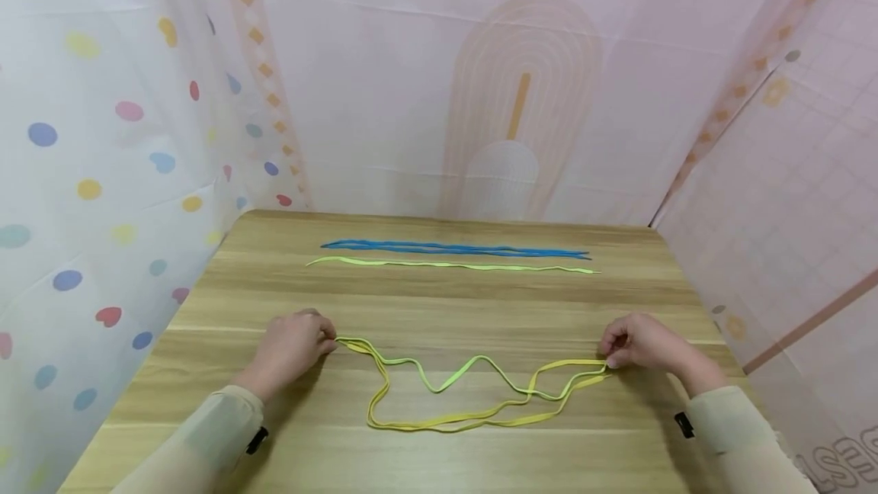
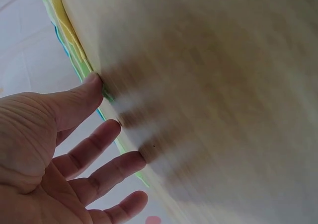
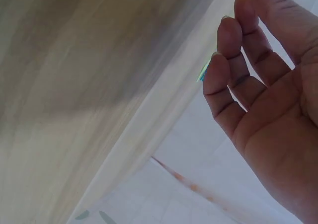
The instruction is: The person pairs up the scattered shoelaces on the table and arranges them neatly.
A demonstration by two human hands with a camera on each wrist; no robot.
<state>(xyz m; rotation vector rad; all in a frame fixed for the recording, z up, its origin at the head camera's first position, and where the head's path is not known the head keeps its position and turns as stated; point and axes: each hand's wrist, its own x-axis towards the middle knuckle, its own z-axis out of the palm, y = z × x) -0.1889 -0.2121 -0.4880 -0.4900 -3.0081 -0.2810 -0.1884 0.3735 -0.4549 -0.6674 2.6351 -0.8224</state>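
Observation:
A light green shoelace [image 1: 453,380] runs in a wavy line between the two hands on the wooden table. My left hand [image 1: 295,341] pinches its left end; a green tip [image 2: 107,94] pokes out beside the thumb in the left wrist view. At its right end, my right hand [image 1: 641,343] pinches the lace between thumb and forefinger. Yellow shoelaces [image 1: 418,425] sag in a loop nearer the front, their ends lying close to both hands. In the right wrist view the fingers [image 3: 229,37] are bent, and the pinched end is out of sight.
Farther back, blue shoelaces [image 1: 453,248] lie stretched side by side, with another light green shoelace [image 1: 453,264] straight in front of them. Patterned cloth [image 1: 377,97] hangs behind the table's [image 1: 480,311] back edge and along both sides.

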